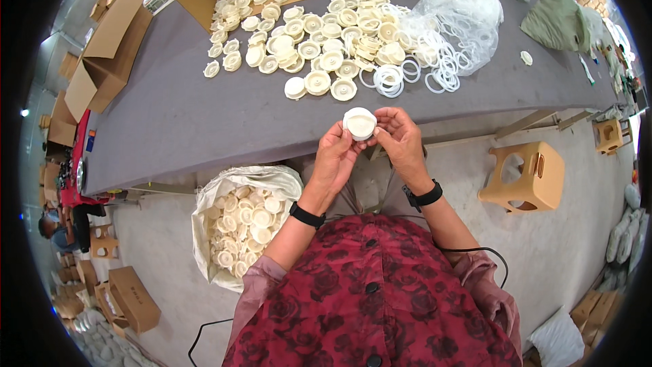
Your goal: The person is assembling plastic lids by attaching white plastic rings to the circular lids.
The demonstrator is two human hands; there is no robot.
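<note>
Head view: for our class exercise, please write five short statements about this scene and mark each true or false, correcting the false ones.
1. The left hand holds a pale round piece. True.
2. The right hand rests in the sack. False: it is at the round piece's edge.
3. White rings lie on the table. True.
4. The nearest stool is blue. False: the stool is tan.
5. Both wrists wear black bands. True.

One cap (359, 124) is held between two hands (403, 144); two wristbands (307, 215) are worn. Three stools (551, 177) and one sack (202, 228) are counted. Heaped caps (331, 60) and rings (388, 90) on one worktop (163, 95) cannot be counted exactly.
</note>
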